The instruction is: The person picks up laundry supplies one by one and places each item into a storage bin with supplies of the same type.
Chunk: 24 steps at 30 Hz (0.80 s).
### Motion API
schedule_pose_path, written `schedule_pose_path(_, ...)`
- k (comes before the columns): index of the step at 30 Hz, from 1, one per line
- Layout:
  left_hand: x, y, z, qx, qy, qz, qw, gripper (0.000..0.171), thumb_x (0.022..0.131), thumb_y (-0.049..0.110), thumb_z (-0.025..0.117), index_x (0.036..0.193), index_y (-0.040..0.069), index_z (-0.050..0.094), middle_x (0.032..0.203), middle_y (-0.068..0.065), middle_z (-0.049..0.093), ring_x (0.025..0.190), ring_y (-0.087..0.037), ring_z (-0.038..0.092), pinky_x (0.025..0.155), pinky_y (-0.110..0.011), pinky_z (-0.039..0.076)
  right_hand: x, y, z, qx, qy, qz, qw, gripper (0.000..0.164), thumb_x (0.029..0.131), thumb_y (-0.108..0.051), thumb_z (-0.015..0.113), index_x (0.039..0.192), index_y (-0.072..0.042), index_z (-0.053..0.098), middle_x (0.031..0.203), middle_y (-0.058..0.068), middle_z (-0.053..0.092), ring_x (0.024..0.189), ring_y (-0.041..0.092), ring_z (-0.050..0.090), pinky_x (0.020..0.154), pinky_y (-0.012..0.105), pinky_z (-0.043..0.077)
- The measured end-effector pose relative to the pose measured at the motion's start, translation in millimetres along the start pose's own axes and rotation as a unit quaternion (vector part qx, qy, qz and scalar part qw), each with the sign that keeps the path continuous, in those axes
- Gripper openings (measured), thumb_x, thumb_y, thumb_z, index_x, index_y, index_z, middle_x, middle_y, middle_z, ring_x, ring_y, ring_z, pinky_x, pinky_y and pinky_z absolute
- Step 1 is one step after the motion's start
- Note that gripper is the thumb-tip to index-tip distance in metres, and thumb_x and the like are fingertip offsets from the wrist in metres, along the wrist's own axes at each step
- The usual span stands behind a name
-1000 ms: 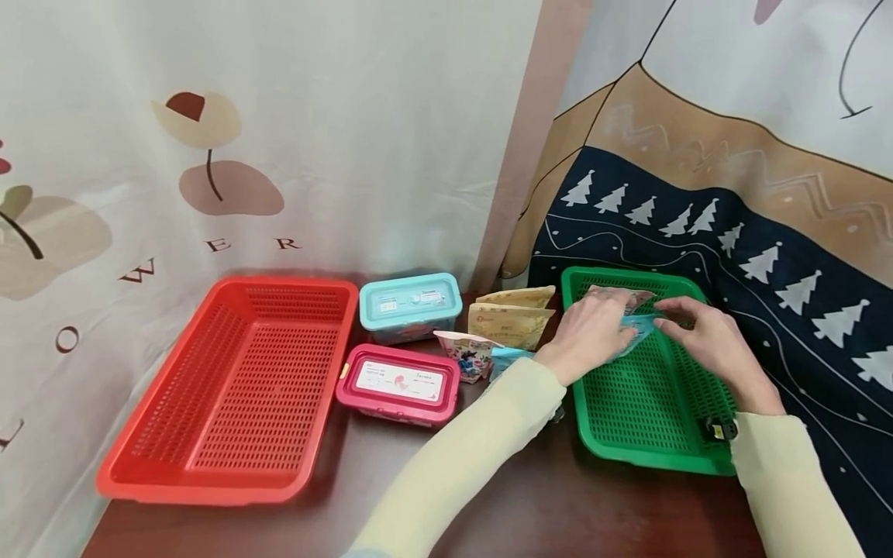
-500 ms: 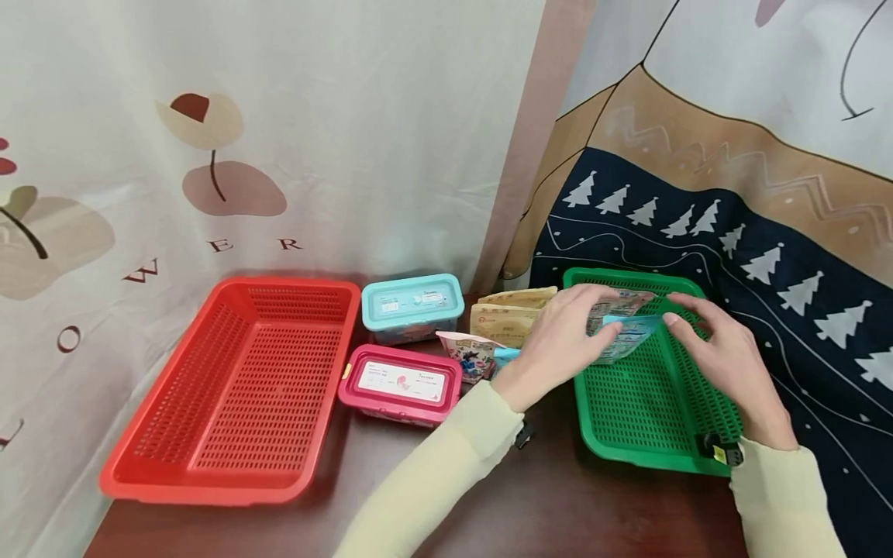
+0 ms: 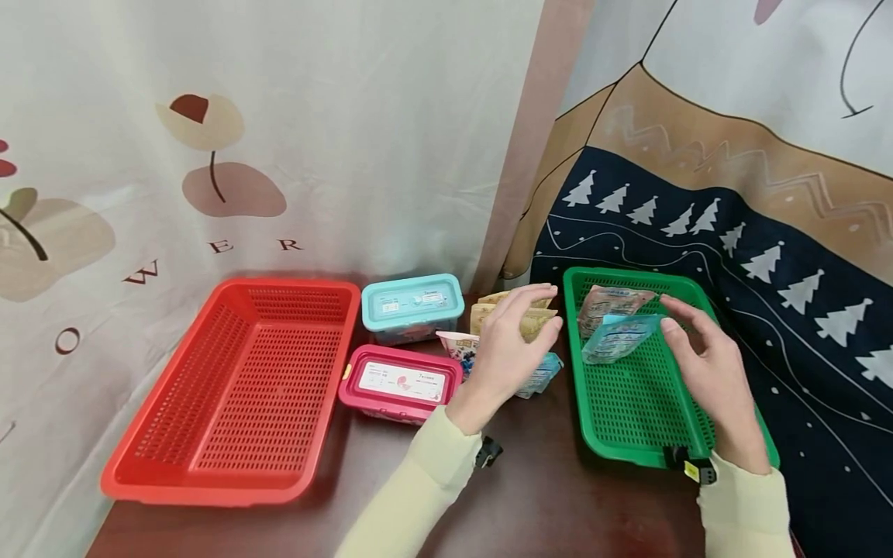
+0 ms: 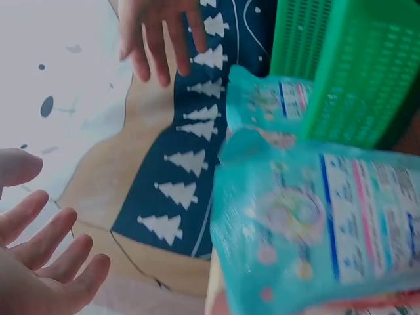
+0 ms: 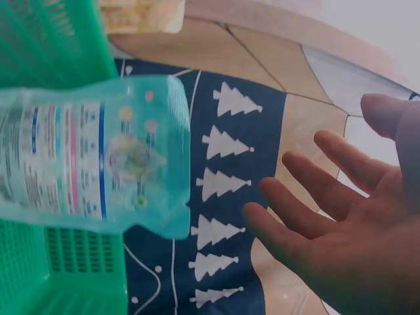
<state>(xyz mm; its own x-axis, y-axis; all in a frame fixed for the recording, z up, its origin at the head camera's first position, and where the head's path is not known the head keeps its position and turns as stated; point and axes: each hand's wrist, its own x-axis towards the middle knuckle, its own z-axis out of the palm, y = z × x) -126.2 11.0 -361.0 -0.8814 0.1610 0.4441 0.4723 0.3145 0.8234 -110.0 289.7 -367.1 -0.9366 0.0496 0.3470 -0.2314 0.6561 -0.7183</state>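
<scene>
My left hand [image 3: 505,356] is raised over the pouches on the table, fingers extended and holding nothing. Beneath it lies a teal pouch [image 3: 540,376], partly hidden by the hand. A floral-printed pouch [image 3: 460,346] and tan pouches [image 3: 481,316] stand behind. Inside the green basket [image 3: 642,411] a teal pouch [image 3: 621,339] leans in front of a pinkish pouch [image 3: 607,304]. Over the basket's right side, my right hand [image 3: 711,380] hovers close to the teal pouch's right corner, its fingers spread and apart from the pouch in the right wrist view.
Left of the pouches sit a magenta lidded box [image 3: 401,384] and a light-blue lidded box [image 3: 412,304]. A red basket [image 3: 300,480] stands at the left of the brown table [image 3: 530,496]. Printed curtains [image 3: 391,139] hang directly behind.
My left hand has withdrawn leftward from the green basket to above the table pouches, uncovering the two pouches inside. The right hand has drawn slightly back toward me.
</scene>
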Motion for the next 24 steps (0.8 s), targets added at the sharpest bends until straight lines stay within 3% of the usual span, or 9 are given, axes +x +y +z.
schedule_pose_path(9,-17.7,-22.2,-18.8,-0.021,0.062,0.061,0.9960,0.039,0.096,0.022,0.070,0.133,0.011,0.067,0.140,-0.004,0.064,0.131,-0.015,0.056,0.104,-0.041,0.050,-9,-14,27,0.059,-0.016,0.001,0.998,0.045,0.111,-0.024,0.049,0.153,-0.009,0.049,0.152,0.018,0.052,0.131,-0.008,0.046,0.097,0.006,0.038)
schedule_pose_path(13,-28.4,-34.7,-29.4,-0.024,0.081,0.081,0.9932,0.041,0.095,0.022,0.069,0.134,0.009,0.067,0.142,-0.007,0.063,0.134,-0.018,0.056,0.108,-0.041,0.047,-12,-22,44,0.079,-0.049,0.010,0.996,0.049,0.111,-0.026,0.048,0.159,-0.014,0.042,0.158,0.015,0.045,0.143,0.018,0.045,0.099,0.009,0.037)
schedule_pose_path(16,-38.0,-42.7,-39.8,-0.016,0.084,0.083,0.9929,0.044,0.094,0.020,0.068,0.136,0.007,0.065,0.145,-0.008,0.061,0.138,-0.019,0.052,0.112,-0.040,0.043,-13,-27,56,0.092,-0.083,0.021,0.992,0.055,0.111,-0.028,0.047,0.163,-0.016,0.033,0.165,0.014,0.034,0.146,0.041,0.038,0.113,0.032,0.040)
schedule_pose_path(20,-50.5,-50.9,-50.8,-0.002,0.086,0.073,0.9936,0.049,0.093,0.015,0.069,0.140,0.008,0.063,0.149,-0.006,0.058,0.141,-0.019,0.050,0.114,-0.040,0.041,-15,-31,70,0.095,-0.106,0.029,0.989,0.060,0.111,-0.030,0.046,0.165,-0.015,0.025,0.169,0.016,0.023,0.148,0.049,0.031,0.112,0.070,0.031)
schedule_pose_path(24,-62.2,-58.5,-55.4,0.006,0.091,0.053,0.9944,0.051,0.092,0.014,0.071,0.142,0.012,0.062,0.150,-0.003,0.057,0.140,-0.018,0.051,0.114,-0.037,0.042,-18,-32,83,0.069,-0.124,0.029,0.989,0.064,0.110,-0.035,0.049,0.166,-0.015,0.024,0.170,0.014,0.022,0.153,0.044,0.023,0.114,0.071,0.025)
